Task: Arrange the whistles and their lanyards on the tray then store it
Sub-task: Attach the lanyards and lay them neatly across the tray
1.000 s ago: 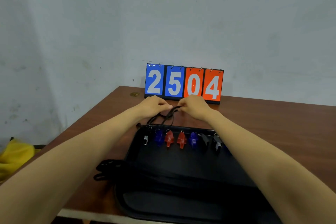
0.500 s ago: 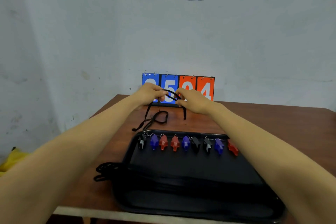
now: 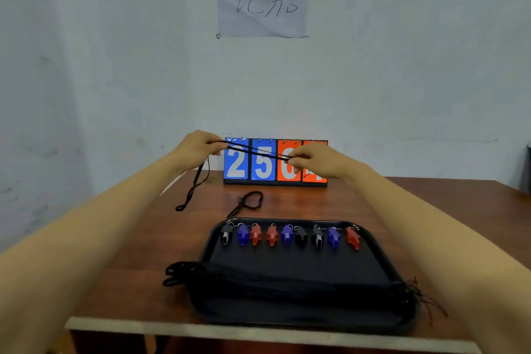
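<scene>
Fingers point(image 3: 217, 149) of the left hand point(image 3: 198, 149) and right hand point(image 3: 314, 162) pinch a black lanyard point(image 3: 260, 151) stretched in the air above the tabletop point(image 3: 431, 210), behind the tray point(image 3: 383, 263) of whistles point(image 3: 287, 234); limp and light, it likely handles best gripped near both ends.

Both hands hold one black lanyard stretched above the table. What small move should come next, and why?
Probably lower the lanyard onto the lanyard bundle across the tray: the left hand and right hand pinch it straight in the air, one end dangling, and the others lie gathered there.
</scene>
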### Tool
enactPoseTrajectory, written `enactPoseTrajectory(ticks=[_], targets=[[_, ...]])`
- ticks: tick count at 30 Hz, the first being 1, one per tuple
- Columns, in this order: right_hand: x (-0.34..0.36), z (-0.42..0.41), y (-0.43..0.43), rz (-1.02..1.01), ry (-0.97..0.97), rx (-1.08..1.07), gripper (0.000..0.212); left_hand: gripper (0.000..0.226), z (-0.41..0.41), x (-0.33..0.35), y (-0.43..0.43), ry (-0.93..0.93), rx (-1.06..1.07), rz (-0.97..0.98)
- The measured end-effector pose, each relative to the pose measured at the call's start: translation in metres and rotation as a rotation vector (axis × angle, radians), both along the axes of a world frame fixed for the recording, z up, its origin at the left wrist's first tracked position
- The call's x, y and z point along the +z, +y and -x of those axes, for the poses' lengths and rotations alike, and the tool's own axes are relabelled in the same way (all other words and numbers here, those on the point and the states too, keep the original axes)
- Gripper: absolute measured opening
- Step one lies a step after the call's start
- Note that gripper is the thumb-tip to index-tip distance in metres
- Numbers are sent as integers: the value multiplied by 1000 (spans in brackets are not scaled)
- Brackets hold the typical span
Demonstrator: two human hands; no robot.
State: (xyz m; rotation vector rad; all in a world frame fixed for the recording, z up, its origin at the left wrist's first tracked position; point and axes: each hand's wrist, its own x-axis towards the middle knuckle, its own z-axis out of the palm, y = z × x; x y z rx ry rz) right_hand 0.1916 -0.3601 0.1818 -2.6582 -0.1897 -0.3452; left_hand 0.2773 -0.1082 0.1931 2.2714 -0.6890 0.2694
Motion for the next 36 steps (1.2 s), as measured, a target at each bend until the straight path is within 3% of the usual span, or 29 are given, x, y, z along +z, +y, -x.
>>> enactPoseTrajectory(ticks=[6,16,23,26,31,36], targets=[[20,40,-3,67,16,-56,23,31,30,13,20,-5,-21,-93],[19,116,-25,-144,-201,-251,16,26,68,6,55,44,-18,-63],[-6,160,-32,-135,-56,-290,21,20,92,-21,67,29,7,-30],[-19,174,-35,-189,-90,-346,11,25,99,-36,73,44,28,-36],[-40,185,-40,-242,-83,-427,15,19,109,-63,79,81,10,-103],[-58,194,-47,-352,-46,-528,12,21,112,-87,88,146,62,-11]])
